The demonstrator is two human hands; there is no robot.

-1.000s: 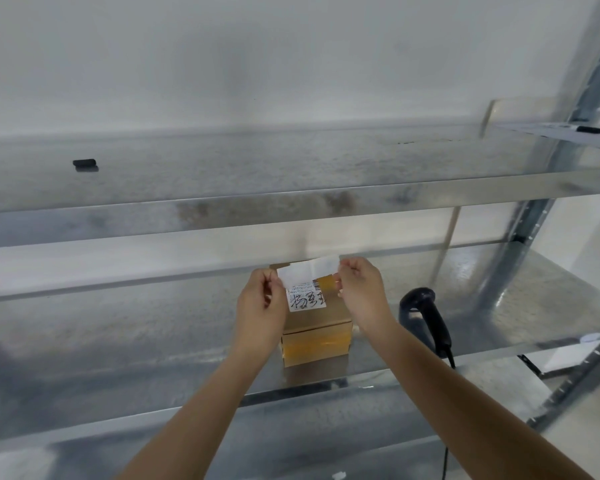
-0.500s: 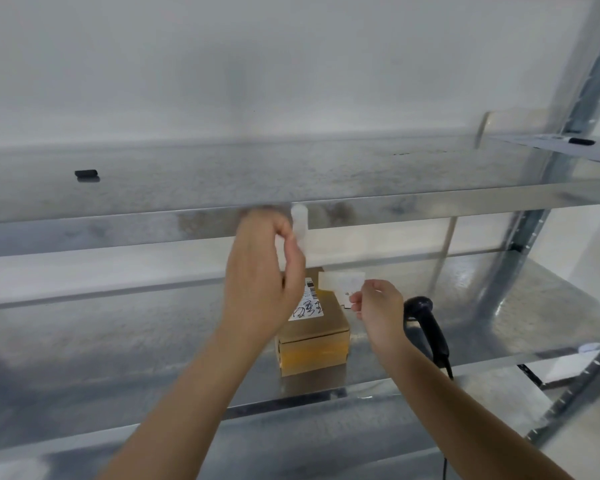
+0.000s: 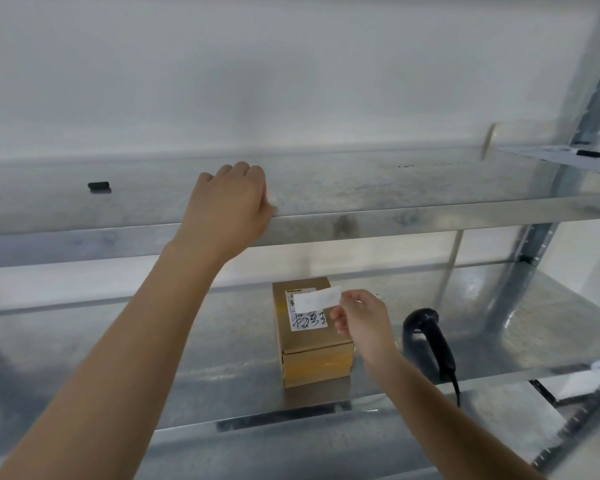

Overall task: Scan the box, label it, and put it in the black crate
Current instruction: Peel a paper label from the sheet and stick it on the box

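Box (image 3: 312, 327) sits on the lower shelf (image 3: 534, 327), printed sticker already on top. Your right hand (image 3: 361, 320) pinches a blank white label (image 3: 317, 298) by its edge, held just above the box top, not stuck down yet. Your left hand (image 3: 232, 202) is up on the upper shelf (image 3: 395, 181), fingers curled closed; a bit of white shows at the fingertips, can't tell what. Scanner (image 3: 426, 337) stands just right of the box, untouched. Looks like mid-labelling. Left: stick label, crate it. No black crate in view.
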